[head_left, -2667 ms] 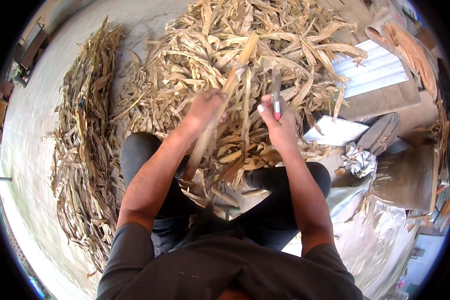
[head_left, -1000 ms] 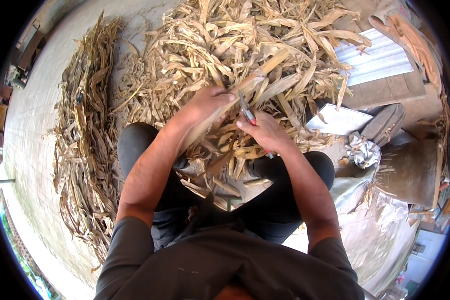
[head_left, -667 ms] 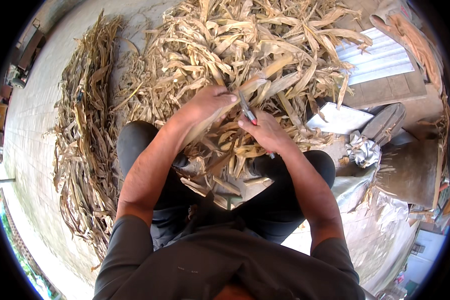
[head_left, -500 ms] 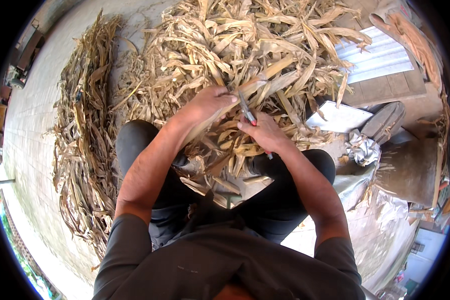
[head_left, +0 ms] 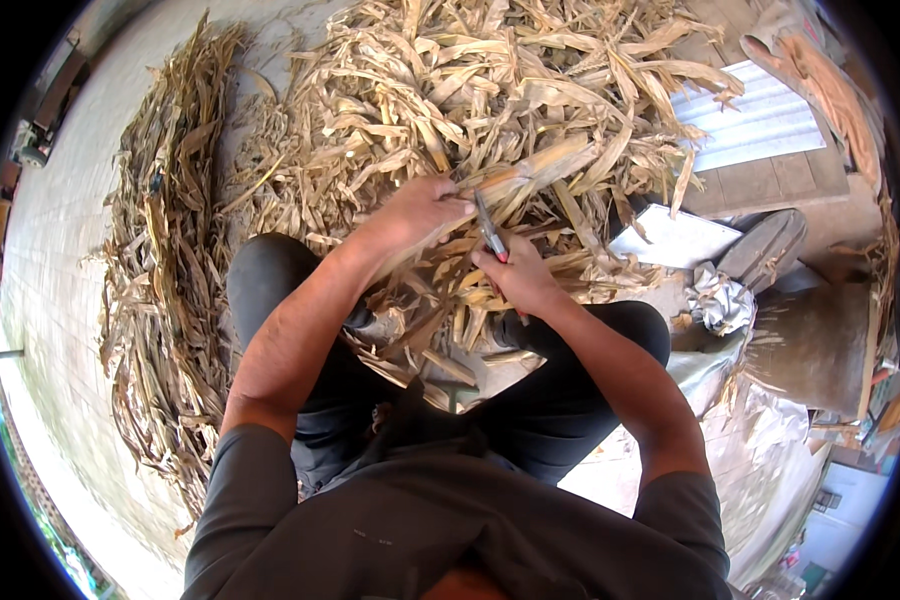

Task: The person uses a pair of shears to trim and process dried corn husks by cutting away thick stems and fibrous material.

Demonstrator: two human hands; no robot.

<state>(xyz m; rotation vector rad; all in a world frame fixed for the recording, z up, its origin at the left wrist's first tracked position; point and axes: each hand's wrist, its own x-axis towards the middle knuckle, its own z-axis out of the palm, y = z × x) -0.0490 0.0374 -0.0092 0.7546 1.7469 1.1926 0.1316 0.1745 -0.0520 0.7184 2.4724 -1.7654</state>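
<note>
A pale paved floor (head_left: 75, 235) lies under a broad heap of dry leaves (head_left: 520, 85), spread out before a worker in a dark shirt (head_left: 410, 540) seated low, knees apart. Along the worker's left runs a long row of darker dry leaves (head_left: 165, 250); to the right sit a white corrugated sheet (head_left: 755, 115) and, smaller, a crumpled silvery wrapper (head_left: 722, 300).

Over the near part of the heap, between the knees and the far leaves, slants a dry, leaf-wrapped stalk (head_left: 550, 158). The left hand (head_left: 420, 213) grips it, fingers curled around it with the thumb on top. The right hand (head_left: 518, 272) has its fingers wrapped about a metal tool with red parts (head_left: 490, 232) — its tip at the stalk, though whether it touches I cannot tell.

The step in hand looks like working tool against stalk; the next move calls, I judge, for a steady left grip — thumb clear of the tip.
</note>
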